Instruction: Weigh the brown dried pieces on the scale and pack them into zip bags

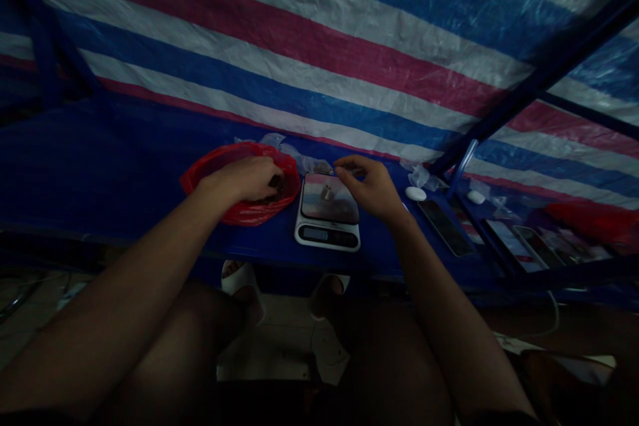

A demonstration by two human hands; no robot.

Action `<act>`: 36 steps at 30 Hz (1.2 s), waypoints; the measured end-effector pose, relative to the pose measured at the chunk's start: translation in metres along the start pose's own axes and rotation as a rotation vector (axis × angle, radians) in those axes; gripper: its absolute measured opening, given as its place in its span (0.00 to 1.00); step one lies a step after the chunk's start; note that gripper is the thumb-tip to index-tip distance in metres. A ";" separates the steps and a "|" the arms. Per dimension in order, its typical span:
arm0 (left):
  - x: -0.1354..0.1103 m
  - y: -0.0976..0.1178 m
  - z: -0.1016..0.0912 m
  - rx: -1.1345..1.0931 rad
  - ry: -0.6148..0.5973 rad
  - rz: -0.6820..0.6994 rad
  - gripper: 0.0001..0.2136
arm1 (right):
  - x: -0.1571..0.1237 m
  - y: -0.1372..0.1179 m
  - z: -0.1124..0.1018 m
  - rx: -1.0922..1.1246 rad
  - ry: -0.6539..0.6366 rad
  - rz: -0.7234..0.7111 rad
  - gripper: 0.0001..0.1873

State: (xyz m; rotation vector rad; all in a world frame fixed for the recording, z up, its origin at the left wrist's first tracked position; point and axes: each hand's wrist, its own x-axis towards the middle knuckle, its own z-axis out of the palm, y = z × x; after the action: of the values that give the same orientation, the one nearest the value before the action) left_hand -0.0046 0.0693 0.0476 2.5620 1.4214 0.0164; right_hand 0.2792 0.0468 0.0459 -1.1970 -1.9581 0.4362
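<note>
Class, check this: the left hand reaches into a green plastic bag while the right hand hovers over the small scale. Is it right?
No: the head view shows the plastic bag is red, not green. The left hand does reach into it, and the right hand hovers over the small scale.

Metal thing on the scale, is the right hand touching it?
Apart. The head view shows bare scale plate between the metal thing and the right hand, whose fingers curl beside it.
</note>
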 end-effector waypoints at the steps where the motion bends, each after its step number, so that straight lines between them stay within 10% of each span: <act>1: -0.001 0.001 -0.001 0.011 -0.010 -0.006 0.12 | 0.000 0.000 0.000 0.003 0.001 0.000 0.10; 19: -0.008 0.000 -0.032 -0.016 -0.002 -0.033 0.16 | 0.000 0.003 -0.004 0.025 0.012 0.000 0.11; 30: 0.030 0.088 -0.049 -0.154 0.140 0.296 0.16 | 0.004 0.005 -0.008 0.021 0.230 0.099 0.09; 36: 0.038 0.095 -0.041 -0.059 0.123 0.290 0.14 | 0.002 0.006 -0.010 0.023 0.220 0.091 0.09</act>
State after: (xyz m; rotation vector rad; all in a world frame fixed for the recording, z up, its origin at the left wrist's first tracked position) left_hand 0.0907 0.0595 0.1019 2.7335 1.0556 0.2609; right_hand 0.2896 0.0503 0.0494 -1.2674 -1.7127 0.3562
